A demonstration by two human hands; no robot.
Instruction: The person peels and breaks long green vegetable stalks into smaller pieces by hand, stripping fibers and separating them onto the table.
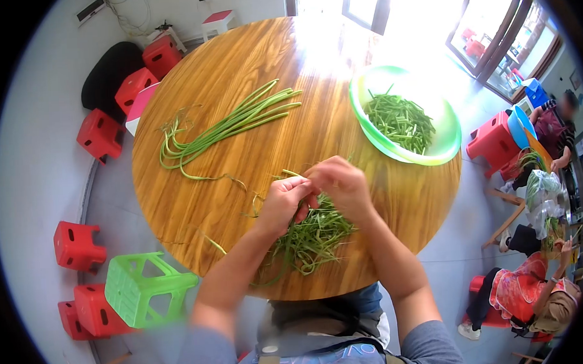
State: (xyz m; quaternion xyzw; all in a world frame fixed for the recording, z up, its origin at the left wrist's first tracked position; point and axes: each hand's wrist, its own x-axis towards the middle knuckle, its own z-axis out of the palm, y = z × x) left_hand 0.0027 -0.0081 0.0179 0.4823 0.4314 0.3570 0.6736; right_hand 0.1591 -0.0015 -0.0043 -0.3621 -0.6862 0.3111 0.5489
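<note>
My left hand is closed in a pinch around a green stem, whose pale end sticks out above the fingers. Touching or nearly touching it is my right hand, fingers curled and slightly blurred; what it grips is hidden. Beneath both hands lies a loose heap of green scraps near the table's front edge. Farther off to the left, a bundle of long green stems rests on the wooden table. Short cut green pieces fill part of a green-and-white bowl at the back right.
Red stools and a green stool stand left of the table. On the right, two people sit among greens, a blue basin and more red stools. Glass doors open at the back right.
</note>
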